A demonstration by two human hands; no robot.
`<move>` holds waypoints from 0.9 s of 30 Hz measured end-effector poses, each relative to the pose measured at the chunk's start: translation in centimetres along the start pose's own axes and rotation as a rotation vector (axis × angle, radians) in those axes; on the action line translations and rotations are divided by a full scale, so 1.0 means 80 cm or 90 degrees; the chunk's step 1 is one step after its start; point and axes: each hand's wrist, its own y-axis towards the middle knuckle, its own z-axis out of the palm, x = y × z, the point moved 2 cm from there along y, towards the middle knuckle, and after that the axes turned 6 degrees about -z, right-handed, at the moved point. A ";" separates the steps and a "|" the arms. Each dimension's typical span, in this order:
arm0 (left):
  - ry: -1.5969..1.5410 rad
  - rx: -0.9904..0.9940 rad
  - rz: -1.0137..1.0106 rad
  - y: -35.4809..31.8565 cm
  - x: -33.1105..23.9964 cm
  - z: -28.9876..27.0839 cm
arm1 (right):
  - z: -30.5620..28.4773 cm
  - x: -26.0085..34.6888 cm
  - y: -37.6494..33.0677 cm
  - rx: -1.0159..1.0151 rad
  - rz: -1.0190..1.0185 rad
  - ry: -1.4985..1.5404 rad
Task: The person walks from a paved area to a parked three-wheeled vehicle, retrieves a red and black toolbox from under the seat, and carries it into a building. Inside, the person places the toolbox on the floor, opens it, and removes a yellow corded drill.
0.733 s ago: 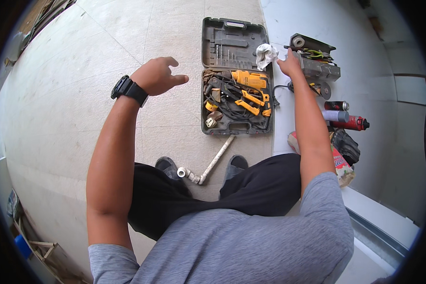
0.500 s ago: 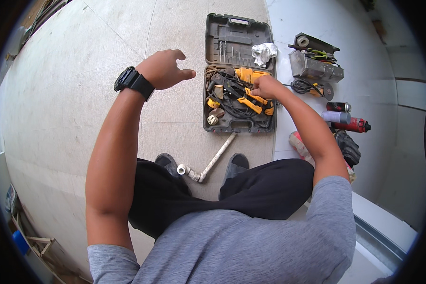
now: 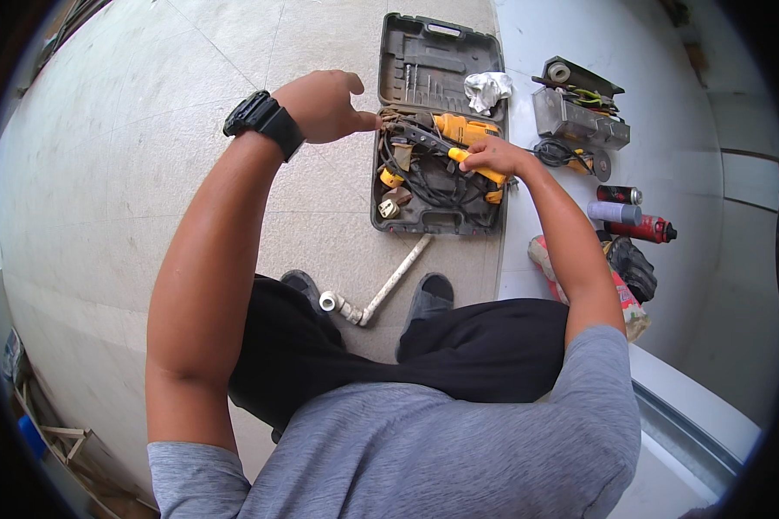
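Right hand [image 3: 485,157] clenched round a yellow-handled tool [image 3: 480,170] lying in the open grey tool case [image 3: 441,52] on the floor. I see the left hand [image 3: 325,105] raised above the case's left edge, fingers loose, gripping nothing, a black watch [image 3: 264,123] on its wrist. A yellow drill [image 3: 459,130] sits just beyond the right hand. White pipe [image 3: 389,285] lies between the shoes, near the case.

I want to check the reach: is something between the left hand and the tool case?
Nothing visible is in the way. The left hand hangs beside the left rim of the open case, one finger pointing at it. The right hand already grips a yellow-handled tool inside, among cables.
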 end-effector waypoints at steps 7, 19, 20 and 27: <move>0.005 -0.010 0.002 0.004 -0.001 0.004 | 0.022 -0.039 -0.048 0.098 0.015 0.461; -0.001 0.008 0.017 0.012 -0.010 0.005 | 0.151 -0.017 -0.057 -0.034 -0.125 -0.091; 0.006 0.001 0.018 0.013 -0.011 0.005 | 0.156 -0.010 -0.059 -0.037 -0.131 -0.137; 0.009 0.030 0.010 0.019 -0.013 0.009 | 0.067 0.025 -0.036 -0.027 0.093 -0.311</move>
